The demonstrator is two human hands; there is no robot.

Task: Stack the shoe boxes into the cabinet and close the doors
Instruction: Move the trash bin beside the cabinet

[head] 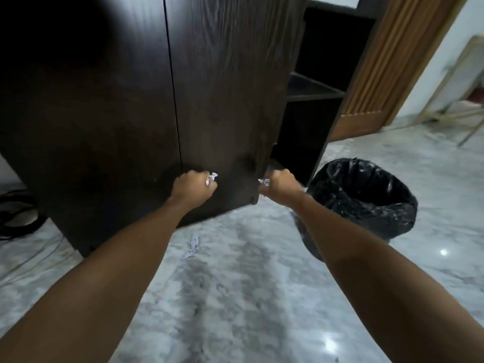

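Your left hand (195,186) is curled into a fist against the lower face of the dark door, with a scrap of white crumpled paper (211,178) poking out between the fingers, and your right hand (280,186) is likewise clenched at the door's free edge with a second white scrap (264,182) showing at the knuckles; whether the right fingers also hook the edge of the door itself cannot be told, since they are hidden behind the hand. The cabinet (91,113) fills the upper left of your view, its top cut off by the frame and its upper left corner lost in a dark blur. The right-hand door (227,87) stands ajar, swung toward you, so the interior is mostly screened; no shoe boxes can be made out from here. To its right you see dark open shelving (314,91), its depths too black to read. The doors are dark wood-grain panels, flat, with a thin vertical seam between them. The floor (235,297) is glossy grey-white marble with light glints. More torn white paper (192,246) lies on it just below the door's bottom edge. A round bin lined with a shiny black bag (366,195) stands close beside your right forearm, near the door's swing. Dark cables (18,213) lie at the far left.
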